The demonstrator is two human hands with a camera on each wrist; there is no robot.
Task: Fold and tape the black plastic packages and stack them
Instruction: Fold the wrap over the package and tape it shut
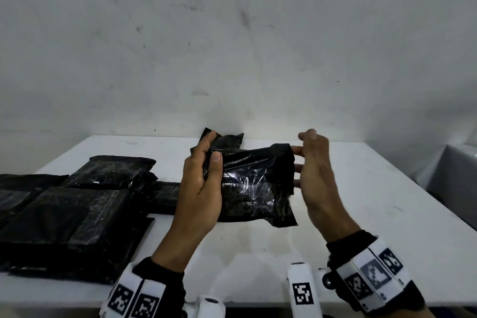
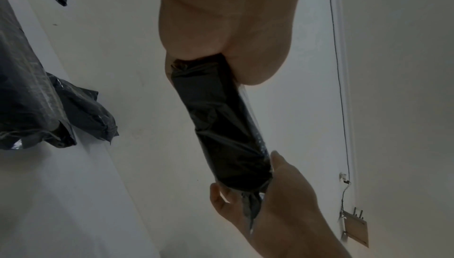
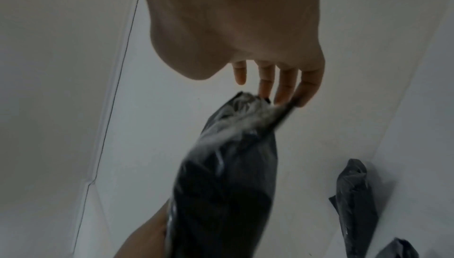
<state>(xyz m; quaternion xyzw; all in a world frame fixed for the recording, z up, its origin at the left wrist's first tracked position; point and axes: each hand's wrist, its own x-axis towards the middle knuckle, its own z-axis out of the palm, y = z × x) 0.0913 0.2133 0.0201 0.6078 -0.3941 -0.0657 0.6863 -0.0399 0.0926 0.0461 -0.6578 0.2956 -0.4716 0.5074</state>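
My left hand (image 1: 211,152) holds a black plastic package (image 1: 253,183) up over the white table (image 1: 374,214), thumb on its front and fingers curled round its left edge. The straight fingers of my right hand (image 1: 307,155) touch the package's folded right end, with the thumb raised clear of it. In the left wrist view the package (image 2: 221,122) runs from my left palm (image 2: 221,29) to my right hand (image 2: 282,204). In the right wrist view, straight fingertips (image 3: 285,85) meet the crinkled end of the package (image 3: 228,174). No tape is visible.
A pile of black packages (image 1: 69,214) covers the table's left side, and one more package (image 1: 229,141) lies behind the held one near the wall. A grey object (image 1: 459,175) stands beyond the table's right edge.
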